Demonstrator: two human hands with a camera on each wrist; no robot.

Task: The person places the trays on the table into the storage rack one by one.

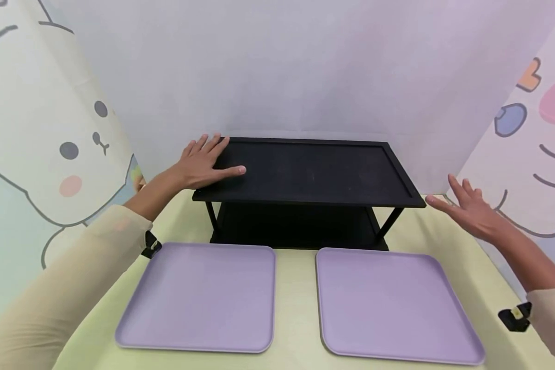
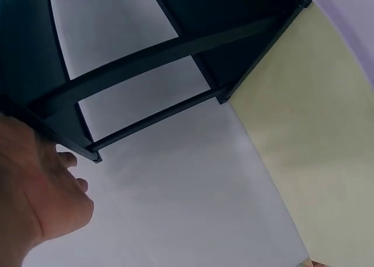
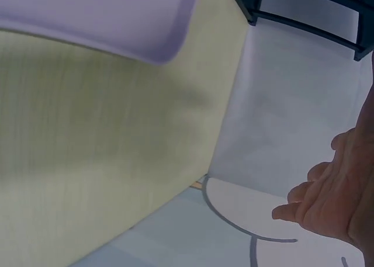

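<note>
Left hand (image 1: 203,162) lies flat, fingers straight, on the left end of the black shelf's (image 1: 314,172) top (the shelf stands at the table's back, behind two purple trays (image 1: 199,298)). Right hand (image 1: 467,208) hovers spread and empty just off the shelf's right end.

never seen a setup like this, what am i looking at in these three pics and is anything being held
A person works with bare hands and wears three cameras. The wide picture comes from the head; the other two come from the wrists, looking past each hand. On the pale yellow table stand a black two-tier shelf and two empty lilac trays. The left hand rests flat on the shelf's top left corner. The right hand hovers open beside the shelf's right end. Nothing is held.
</note>
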